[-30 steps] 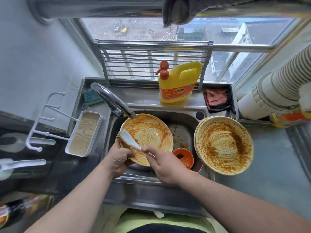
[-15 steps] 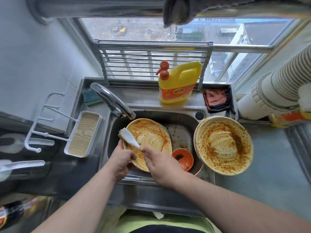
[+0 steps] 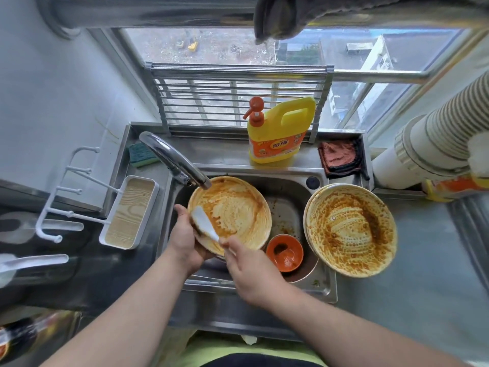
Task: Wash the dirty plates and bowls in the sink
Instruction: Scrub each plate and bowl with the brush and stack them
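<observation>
A cream plate [image 3: 238,207] smeared with orange sauce is tilted over the steel sink [image 3: 288,207], under the tap [image 3: 174,160]. My left hand [image 3: 185,237] grips the plate's lower left rim. My right hand [image 3: 251,268] holds the handle of a white brush [image 3: 202,221], whose head lies on the plate's left side. A small orange bowl [image 3: 284,251] with sauce sits in the sink to the right. A stack of dirty cream plates [image 3: 349,229] rests on the sink's right edge.
A yellow detergent bottle [image 3: 277,133] stands behind the sink before a metal rack [image 3: 238,96]. A green sponge [image 3: 141,154] lies back left, a red cloth [image 3: 340,156] back right. A white holder [image 3: 129,210] hangs left of the sink. A ribbed duct [image 3: 436,144] crosses the right.
The plate has tipped back from a steeper tilt to face upward again under the tap. The brush head has moved from the plate's upper left rim down onto its left side.
</observation>
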A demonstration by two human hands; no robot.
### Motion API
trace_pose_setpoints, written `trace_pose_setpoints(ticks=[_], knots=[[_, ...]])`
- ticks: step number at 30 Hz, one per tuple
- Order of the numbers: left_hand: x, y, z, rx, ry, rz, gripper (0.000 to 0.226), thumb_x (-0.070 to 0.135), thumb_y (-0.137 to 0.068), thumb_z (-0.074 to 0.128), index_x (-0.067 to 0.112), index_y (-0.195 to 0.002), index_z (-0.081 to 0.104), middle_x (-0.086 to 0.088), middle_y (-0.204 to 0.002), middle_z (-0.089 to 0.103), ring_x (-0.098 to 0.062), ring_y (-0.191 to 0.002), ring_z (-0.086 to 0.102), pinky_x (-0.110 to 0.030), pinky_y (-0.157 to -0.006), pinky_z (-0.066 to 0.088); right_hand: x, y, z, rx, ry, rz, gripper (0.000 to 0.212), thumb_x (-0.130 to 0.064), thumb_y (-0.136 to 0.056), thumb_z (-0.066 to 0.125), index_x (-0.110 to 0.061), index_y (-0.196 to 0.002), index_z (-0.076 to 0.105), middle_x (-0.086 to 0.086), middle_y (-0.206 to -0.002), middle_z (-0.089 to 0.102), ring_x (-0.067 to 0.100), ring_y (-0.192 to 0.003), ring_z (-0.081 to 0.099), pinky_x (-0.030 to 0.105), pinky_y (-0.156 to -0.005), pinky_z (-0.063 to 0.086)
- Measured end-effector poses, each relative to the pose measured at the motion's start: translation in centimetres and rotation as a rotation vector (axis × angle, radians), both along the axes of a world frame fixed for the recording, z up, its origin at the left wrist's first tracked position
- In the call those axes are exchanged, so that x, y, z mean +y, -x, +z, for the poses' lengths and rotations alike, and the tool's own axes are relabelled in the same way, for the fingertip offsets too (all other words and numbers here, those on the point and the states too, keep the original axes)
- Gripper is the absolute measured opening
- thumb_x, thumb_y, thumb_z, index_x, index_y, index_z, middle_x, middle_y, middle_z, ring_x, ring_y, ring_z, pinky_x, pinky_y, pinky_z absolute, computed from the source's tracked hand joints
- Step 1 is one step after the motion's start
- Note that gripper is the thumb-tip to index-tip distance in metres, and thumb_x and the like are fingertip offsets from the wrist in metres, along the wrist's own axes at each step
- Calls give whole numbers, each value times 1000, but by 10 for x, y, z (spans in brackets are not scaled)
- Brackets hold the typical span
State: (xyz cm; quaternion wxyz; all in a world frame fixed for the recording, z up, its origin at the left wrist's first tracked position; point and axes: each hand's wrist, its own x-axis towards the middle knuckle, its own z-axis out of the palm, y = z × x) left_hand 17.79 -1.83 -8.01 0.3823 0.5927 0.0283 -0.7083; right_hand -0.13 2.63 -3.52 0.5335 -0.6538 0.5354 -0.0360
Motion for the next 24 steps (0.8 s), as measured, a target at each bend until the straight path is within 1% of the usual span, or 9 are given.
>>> trace_pose_setpoints(ticks=[2,3,5,7,11,13,16,20,24], knots=[[-4,-8,-3,50,6,88,107,96,-83,18,19,-141,63,-18,-135,69,-43,-126,64,-67,-112,42,15,8,-2,23,17,61,25,-42,-112,35,-42,-136,41,13,-91,69,38,-86,63,46,-74,50],[-4,-10,-3,20,6,107,97,91,-90,22,19,-141,64,-17,-134,70,-43,-125,65,-66,-110,44,21,14,-1,34,22,83,25,-42,-112,34,-44,-136,40,11,-87,67,38,-83,62,47,-73,51],[-6,-10,-1,-113,0,109,62,67,-106,34,23,-139,62,-16,-131,72,-41,-116,70,-63,-96,54,26,30,-3,70,21,121,26,-43,-112,34,-46,-138,36,4,-81,63,35,-78,61,49,-71,51],[-8,-11,-1,-267,-16,114,32,43,-112,42,30,-138,55,-13,-123,74,-39,-104,73,-61,-79,59,27,51,-8,150,29,168,28,-44,-112,33,-46,-140,35,1,-82,62,32,-77,61,48,-70,51],[-8,-10,2,-372,4,109,26,37,-113,42,32,-136,53,-11,-116,75,-35,-98,74,-52,-70,62,15,93,-20,349,51,197,33,-45,-113,29,-51,-145,33,-4,-84,61,25,-75,63,45,-67,55],[-7,-10,5,-402,40,90,25,36,-113,44,29,-134,55,-10,-116,75,-33,-99,74,-48,-71,61,1,103,-27,443,74,209,35,-42,-113,28,-51,-147,29,-7,-79,54,24,-71,61,45,-63,56],[-4,-15,7,-441,77,75,23,36,-112,45,28,-132,56,-8,-117,74,-32,-103,72,-46,-76,60,-27,100,-31,496,120,161,32,-40,-114,25,-50,-144,28,-1,-83,59,29,-73,63,44,-61,58],[0,-26,8,-464,56,24,18,39,-111,48,30,-119,60,-11,-121,74,-36,-111,70,-59,-94,57,-62,78,-25,503,243,103,25,-32,-114,28,-45,-135,32,-1,-78,55,28,-69,61,44,-56,58],[-2,-30,8,-500,69,0,20,40,-111,47,31,-125,58,-10,-127,71,-36,-117,67,-65,-104,51,-46,64,-26,578,263,250,47,-14,-109,36,-46,-143,28,1,-80,57,27,-63,57,38,-49,51]])
